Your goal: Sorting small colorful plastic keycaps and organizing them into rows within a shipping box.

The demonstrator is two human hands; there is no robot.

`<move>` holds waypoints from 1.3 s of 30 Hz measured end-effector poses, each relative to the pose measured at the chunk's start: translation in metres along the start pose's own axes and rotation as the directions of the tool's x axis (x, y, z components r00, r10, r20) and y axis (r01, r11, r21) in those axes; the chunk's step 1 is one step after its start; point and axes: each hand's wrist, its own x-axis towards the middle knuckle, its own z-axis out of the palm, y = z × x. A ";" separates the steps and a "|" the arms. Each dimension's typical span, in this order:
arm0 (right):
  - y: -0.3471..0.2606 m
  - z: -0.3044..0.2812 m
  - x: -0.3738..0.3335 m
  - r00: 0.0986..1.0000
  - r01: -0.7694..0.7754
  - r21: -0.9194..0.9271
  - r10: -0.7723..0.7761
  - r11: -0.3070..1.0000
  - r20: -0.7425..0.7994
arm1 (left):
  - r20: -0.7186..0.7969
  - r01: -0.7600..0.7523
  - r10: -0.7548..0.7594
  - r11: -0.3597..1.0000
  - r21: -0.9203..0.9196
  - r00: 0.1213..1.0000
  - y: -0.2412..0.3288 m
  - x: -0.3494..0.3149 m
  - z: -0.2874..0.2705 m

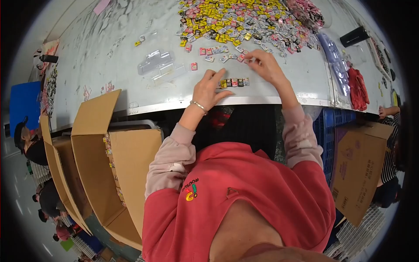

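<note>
A short row of small wrapped packets (234, 82), in yellow, black, pink and white, lies near the table's front edge. My left hand (207, 91) rests at the row's left end, its thumb and fingers spread apart around that end. Farther back, my right hand (266, 66) pinches a small pink packet (247, 60) between thumb and fingertips. Just left of it lie several loose packets (214, 50). A single pink packet (194, 66) sits beyond my left hand, close to clear plastic trays (159, 65).
A large heap of mixed packets (235, 22) covers the back of the white table (122, 83). At right are stacked clear plastic trays (335, 63), a red cloth (358, 89) and a black cylinder (354, 36). Cardboard boxes (133, 161) stand below on both sides; other people work nearby.
</note>
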 end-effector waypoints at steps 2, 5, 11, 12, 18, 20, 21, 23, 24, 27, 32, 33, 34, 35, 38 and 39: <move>-0.001 0.007 0.014 0.993 0.042 -0.169 -0.060 0.985 -0.103 | -0.008 0.071 -0.075 0.962 -0.265 0.997 -0.007 -0.005 -0.002; -0.002 0.027 0.031 0.976 0.045 -0.382 -0.123 0.923 -0.181 | -0.162 -0.005 -0.018 0.990 -0.142 0.987 -0.025 -0.010 -0.018; 0.008 -0.002 0.016 0.977 0.178 -0.134 -0.192 0.975 -0.093 | -0.353 0.240 -0.134 0.931 0.275 0.926 -0.063 -0.017 -0.051; 0.008 -0.006 0.006 0.978 0.191 -0.085 -0.197 0.978 -0.068 | -0.354 0.308 -0.189 0.897 0.317 0.916 -0.068 -0.020 -0.048; 0.004 0.001 -0.044 0.979 0.199 0.055 -0.201 0.979 0.036 | -0.289 0.266 -0.182 0.921 0.286 0.940 -0.066 -0.023 -0.024; -0.003 0.003 -0.047 0.980 0.198 0.027 -0.198 0.980 0.011 | -0.254 0.251 -0.183 0.931 0.265 0.950 -0.061 -0.023 -0.021; -0.004 0.005 -0.048 0.981 0.195 0.001 -0.195 0.981 -0.015 | -0.218 0.236 -0.184 0.941 0.244 0.959 -0.056 -0.022 -0.021; -0.005 0.002 -0.044 0.976 0.207 -0.057 -0.210 0.977 -0.056 | -0.198 0.204 -0.158 0.948 0.243 0.967 -0.043 -0.020 -0.018; -0.005 -0.001 -0.040 0.969 0.216 -0.121 -0.228 0.969 -0.096 | -0.174 0.187 -0.152 0.960 0.208 0.973 -0.037 -0.018 -0.015; -0.002 -0.008 -0.018 0.958 0.190 -0.036 -0.193 0.981 -0.212 | -0.179 0.173 -0.143 0.970 0.170 0.973 -0.028 -0.015 -0.009; 0.026 -0.002 0.051 0.949 0.010 -0.093 -0.039 0.996 -0.312 | -0.213 0.162 -0.127 0.974 0.159 0.969 -0.031 -0.004 -0.010; 0.027 0.004 0.063 0.951 0.016 -0.172 -0.068 0.985 -0.301 | -0.215 0.163 -0.126 0.973 0.163 0.968 -0.033 -0.004 -0.014; 0.021 0.005 0.070 0.951 0.015 -0.171 -0.067 0.985 -0.302 | -0.280 0.144 -0.103 0.981 0.130 0.954 -0.033 -0.007 -0.018; 0.015 0.007 0.077 0.970 -0.029 -0.293 -0.044 0.956 -0.239 | -0.343 0.123 -0.083 0.988 0.097 0.936 -0.032 -0.010 -0.019; 0.006 0.018 0.086 0.975 -0.086 -0.442 -0.017 0.893 -0.224 | -0.122 0.265 -0.288 0.948 -0.177 0.950 -0.020 -0.017 -0.028; 0.006 0.020 0.091 0.961 -0.097 -0.480 -0.044 0.872 -0.274 | -0.118 0.267 -0.290 0.947 -0.177 0.950 -0.014 -0.018 -0.030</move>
